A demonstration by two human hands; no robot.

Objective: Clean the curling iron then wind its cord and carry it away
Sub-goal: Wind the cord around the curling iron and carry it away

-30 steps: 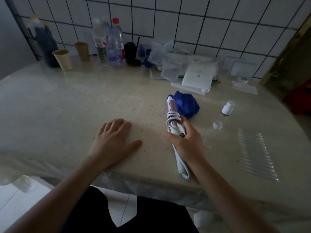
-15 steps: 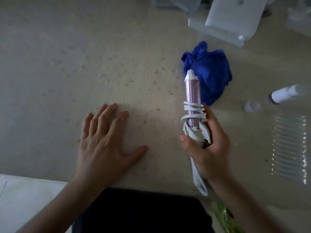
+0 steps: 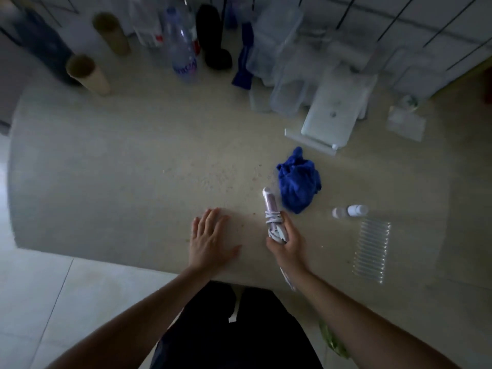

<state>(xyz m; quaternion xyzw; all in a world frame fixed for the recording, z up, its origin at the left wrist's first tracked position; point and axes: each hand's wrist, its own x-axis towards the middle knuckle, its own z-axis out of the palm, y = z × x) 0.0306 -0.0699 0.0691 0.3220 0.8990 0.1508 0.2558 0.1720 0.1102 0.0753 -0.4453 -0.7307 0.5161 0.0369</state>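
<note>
The curling iron has a pale pink barrel and a white handle, with its white cord wound around the middle. My right hand is shut around the wound part and handle; the handle's tail sticks out below my wrist past the table edge. The barrel tip points away from me, just left of a crumpled blue cloth. My left hand lies flat on the table, fingers spread, a little left of the iron.
A small white bottle and its cap lie right of the cloth, above a clear ribbed sheet. Paper cups, water bottles, a black object and clear plastic boxes line the back. The table edge is close to my body.
The view has pulled up and back, showing the whole table and floor. Both hands keep the same pose; the iron stays in my right hand.
</note>
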